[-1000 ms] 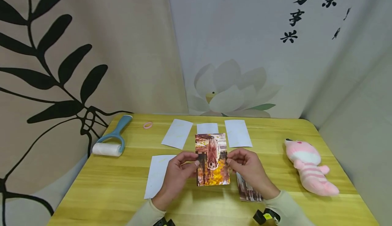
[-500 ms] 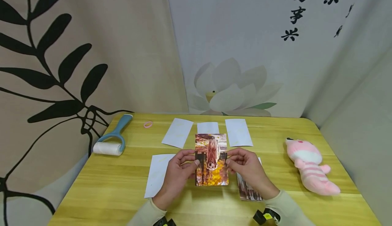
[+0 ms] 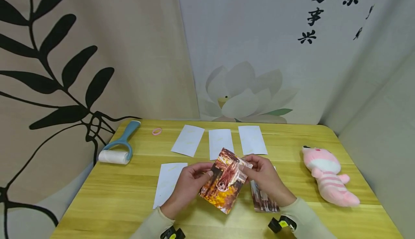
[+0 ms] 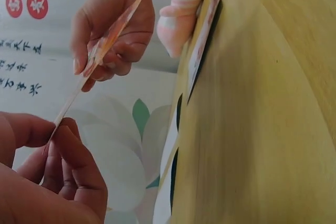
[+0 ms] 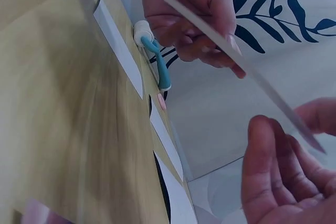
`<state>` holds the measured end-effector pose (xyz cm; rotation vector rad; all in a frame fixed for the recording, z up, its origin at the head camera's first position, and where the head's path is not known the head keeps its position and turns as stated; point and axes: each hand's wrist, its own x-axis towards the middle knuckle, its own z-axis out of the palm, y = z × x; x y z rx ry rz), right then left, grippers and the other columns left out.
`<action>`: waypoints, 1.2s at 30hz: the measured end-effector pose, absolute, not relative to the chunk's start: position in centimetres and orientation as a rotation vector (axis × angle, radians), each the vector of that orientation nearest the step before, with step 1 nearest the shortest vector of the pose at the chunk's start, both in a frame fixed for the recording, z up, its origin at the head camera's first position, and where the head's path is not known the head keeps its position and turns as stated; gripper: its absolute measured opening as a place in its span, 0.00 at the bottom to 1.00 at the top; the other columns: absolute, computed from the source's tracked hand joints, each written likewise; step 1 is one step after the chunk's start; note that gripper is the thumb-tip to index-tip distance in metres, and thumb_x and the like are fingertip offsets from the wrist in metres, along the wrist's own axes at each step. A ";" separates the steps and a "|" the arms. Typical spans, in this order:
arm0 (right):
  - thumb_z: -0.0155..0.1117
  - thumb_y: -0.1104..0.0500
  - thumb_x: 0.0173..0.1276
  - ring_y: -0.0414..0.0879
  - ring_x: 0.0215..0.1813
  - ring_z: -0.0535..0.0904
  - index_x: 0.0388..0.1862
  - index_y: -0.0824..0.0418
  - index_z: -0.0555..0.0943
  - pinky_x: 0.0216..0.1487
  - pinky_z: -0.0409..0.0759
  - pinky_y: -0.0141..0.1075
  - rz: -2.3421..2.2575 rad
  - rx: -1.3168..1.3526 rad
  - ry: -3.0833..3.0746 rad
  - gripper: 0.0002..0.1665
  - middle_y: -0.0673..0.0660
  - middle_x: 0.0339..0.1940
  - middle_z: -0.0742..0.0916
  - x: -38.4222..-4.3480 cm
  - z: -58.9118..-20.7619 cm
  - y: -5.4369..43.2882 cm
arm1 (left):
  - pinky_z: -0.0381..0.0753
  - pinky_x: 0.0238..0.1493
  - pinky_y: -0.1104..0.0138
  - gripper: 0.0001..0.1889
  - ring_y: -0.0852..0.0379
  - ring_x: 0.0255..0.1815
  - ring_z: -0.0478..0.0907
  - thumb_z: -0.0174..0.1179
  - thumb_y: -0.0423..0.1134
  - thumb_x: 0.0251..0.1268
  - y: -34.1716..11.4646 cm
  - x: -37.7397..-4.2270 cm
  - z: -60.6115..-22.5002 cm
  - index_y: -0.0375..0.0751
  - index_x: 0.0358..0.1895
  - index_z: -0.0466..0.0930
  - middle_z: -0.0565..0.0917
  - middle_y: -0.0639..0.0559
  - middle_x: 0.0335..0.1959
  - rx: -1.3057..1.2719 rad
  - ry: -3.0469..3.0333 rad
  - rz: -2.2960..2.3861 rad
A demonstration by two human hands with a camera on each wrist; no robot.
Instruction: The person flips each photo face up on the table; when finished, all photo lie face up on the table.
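Both hands hold a picture postcard (image 3: 228, 181) above the table, tilted clockwise in the head view. It shows an upside-down animal over orange and brown leaves. My left hand (image 3: 184, 186) pinches its left edge between thumb and fingers. My right hand (image 3: 267, 177) grips the upper right side, its thumb lying on the printed face. In the left wrist view the postcard (image 4: 107, 38) appears almost edge-on, clear of the tabletop. Another picture card (image 3: 263, 199) lies partly hidden under my right hand. A white card (image 3: 166, 183) lies beside my left hand, partly covered by it.
Across the back of the wooden table (image 3: 110, 199) lie a left white card (image 3: 188, 140), a middle white card (image 3: 221, 140) and a right white card (image 3: 253, 140). A lint roller (image 3: 115, 157) and pink ring (image 3: 157, 131) are at left, a pink plush toy (image 3: 330, 177) at right.
The postcard has turned from upright to tilted, its top leaning right. My right thumb has moved from its edge onto its face. More of the middle white card shows.
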<state>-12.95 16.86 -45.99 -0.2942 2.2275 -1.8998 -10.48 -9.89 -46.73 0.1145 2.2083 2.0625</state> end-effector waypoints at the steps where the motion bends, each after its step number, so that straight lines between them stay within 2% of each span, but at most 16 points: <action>1: 0.69 0.58 0.76 0.43 0.34 0.86 0.57 0.68 0.82 0.40 0.89 0.42 -1.878 -0.304 2.231 0.18 0.53 0.38 0.90 -13.1 -46.0 16.9 | 0.85 0.42 0.72 0.14 0.60 0.39 0.85 0.69 0.34 0.70 -9.9 -10.5 -46.8 0.39 0.56 0.89 0.89 0.41 0.47 0.142 2.221 2.039; 4: 0.69 0.55 0.76 0.42 0.40 0.85 0.56 0.64 0.84 0.44 0.86 0.35 -1.808 -0.337 2.228 0.17 0.53 0.40 0.90 -13.7 -46.1 17.0 | 0.84 0.42 0.71 0.13 0.60 0.39 0.84 0.68 0.35 0.72 -9.9 -10.8 -47.0 0.40 0.56 0.89 0.90 0.41 0.47 0.220 2.257 1.972; 10: 0.68 0.55 0.77 0.40 0.36 0.80 0.52 0.65 0.85 0.35 0.79 0.32 -1.740 -0.389 2.213 0.14 0.53 0.39 0.89 -14.7 -46.2 16.8 | 0.83 0.44 0.72 0.13 0.58 0.44 0.85 0.67 0.36 0.73 -9.9 -11.2 -47.1 0.41 0.56 0.90 0.92 0.42 0.48 0.298 2.327 1.901; 11: 0.67 0.56 0.77 0.40 0.36 0.81 0.52 0.65 0.85 0.36 0.80 0.32 -1.741 -0.392 2.208 0.14 0.53 0.39 0.89 -14.7 -46.2 16.7 | 0.83 0.45 0.72 0.13 0.58 0.44 0.85 0.67 0.36 0.73 -9.9 -11.2 -47.1 0.42 0.56 0.90 0.92 0.43 0.48 0.296 2.338 1.896; 16: 0.67 0.57 0.77 0.41 0.39 0.83 0.53 0.68 0.83 0.39 0.82 0.34 -1.788 -0.374 2.202 0.15 0.53 0.40 0.89 -14.6 -46.2 16.6 | 0.83 0.48 0.71 0.14 0.58 0.45 0.84 0.68 0.37 0.73 -10.3 -11.1 -47.1 0.43 0.58 0.89 0.90 0.43 0.47 0.217 2.314 1.967; 21: 0.67 0.56 0.78 0.39 0.34 0.79 0.51 0.67 0.80 0.33 0.80 0.33 -1.905 -0.308 2.199 0.15 0.50 0.36 0.87 -14.2 -46.2 16.8 | 0.84 0.44 0.68 0.15 0.59 0.44 0.83 0.66 0.36 0.75 -10.8 -10.9 -47.6 0.40 0.61 0.83 0.87 0.46 0.47 0.047 2.151 2.153; 27: 0.68 0.56 0.77 0.40 0.31 0.78 0.50 0.66 0.78 0.32 0.85 0.37 -2.003 -0.180 2.139 0.15 0.49 0.35 0.87 -13.3 -46.5 17.0 | 0.75 0.33 0.70 0.12 0.61 0.35 0.77 0.64 0.35 0.76 -10.7 -10.5 -48.3 0.32 0.53 0.75 0.81 0.53 0.38 -0.112 2.066 2.260; 31: 0.68 0.58 0.77 0.40 0.31 0.79 0.51 0.68 0.77 0.31 0.87 0.39 -2.034 -0.179 2.104 0.14 0.49 0.36 0.86 -12.8 -46.8 17.0 | 0.78 0.35 0.71 0.13 0.60 0.38 0.78 0.64 0.34 0.76 -10.6 -10.4 -48.5 0.31 0.54 0.75 0.81 0.51 0.41 -0.138 2.075 2.265; 36: 0.67 0.59 0.78 0.41 0.34 0.83 0.55 0.68 0.77 0.32 0.89 0.47 -2.001 -0.257 2.096 0.16 0.50 0.39 0.87 -12.8 -46.7 17.5 | 0.81 0.41 0.71 0.14 0.59 0.42 0.81 0.64 0.35 0.76 -10.6 -10.7 -48.2 0.30 0.57 0.78 0.83 0.48 0.44 -0.091 2.108 2.241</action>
